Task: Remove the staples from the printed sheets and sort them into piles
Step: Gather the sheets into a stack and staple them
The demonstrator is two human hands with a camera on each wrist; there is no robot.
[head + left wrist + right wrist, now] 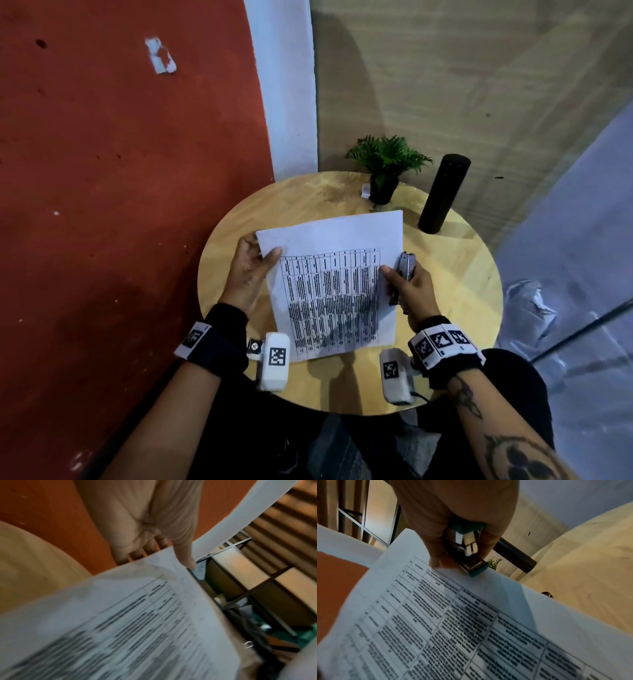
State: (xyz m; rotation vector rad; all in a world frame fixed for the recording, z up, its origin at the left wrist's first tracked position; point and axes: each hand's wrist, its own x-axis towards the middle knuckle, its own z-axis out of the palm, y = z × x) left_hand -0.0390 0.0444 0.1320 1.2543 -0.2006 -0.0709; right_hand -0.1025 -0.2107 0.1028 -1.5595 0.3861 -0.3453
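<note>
**One bundle in the hands, no piles on the table yet**

One set of printed sheets (334,287) is held up over the middle of the round table (462,274). The left hand (251,270) pinches the far left corner, thumb on top and fingers under. The right hand (407,286) does two jobs. Its fingers are curled round a small stapler tool (467,550) with a blue-green tip, and its thumb presses on the right edge of the sheets.

I cannot see a staple in any view. The corner under the left thumb looks wrinkled in the left wrist view, but it is too blurry to tell if a staple is there.

No sorted piles show on the table, though the sheets hide part of it. So I think the job is at an early part, or between bundles. The sheets must be put down in piles.

A small plant (387,168) and a black bottle (443,193) stand at the far edge of the table.
</note>
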